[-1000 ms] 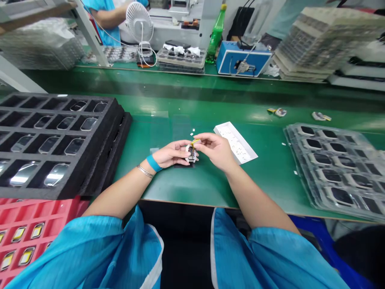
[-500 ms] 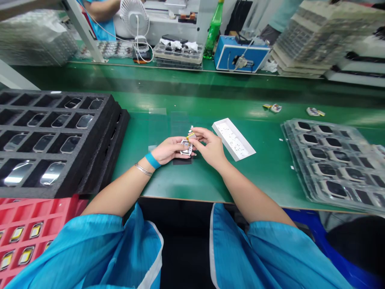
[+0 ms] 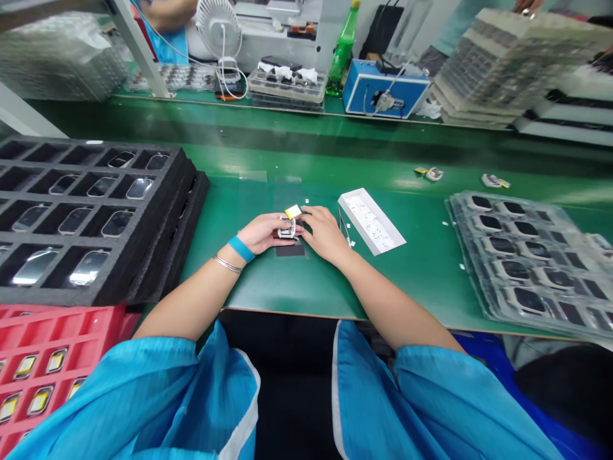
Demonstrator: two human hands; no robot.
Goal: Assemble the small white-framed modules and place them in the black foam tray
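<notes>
My left hand (image 3: 262, 232) grips a small white-rimmed watch case (image 3: 287, 228) with electronics showing inside. A flat battery with yellow edges (image 3: 294, 211) sticks out above the case. Close against the right side of the case is my right hand (image 3: 326, 234), its thumb and fingertips bent together at the case edge; what lies between them is partly hidden. Thin dark tweezers-like prongs (image 3: 341, 220) show just beyond the right hand. Under the hands lies a dark flat piece (image 3: 290, 251) on the green table (image 3: 287, 287).
A white tray (image 3: 393, 237) with tiny parts stands right of the hands. Black foam trays (image 3: 108, 268) with watch glasses and a red tray (image 3: 86, 326) are left. Clear trays (image 3: 479, 281) with watch faces are right. Small battery assemblies (image 3: 434, 174) lie farther back.
The battery now sits raised above the case, its pale face showing. My right hand has shifted left and its fingers have come off the battery, uncovering the thin prongs.
</notes>
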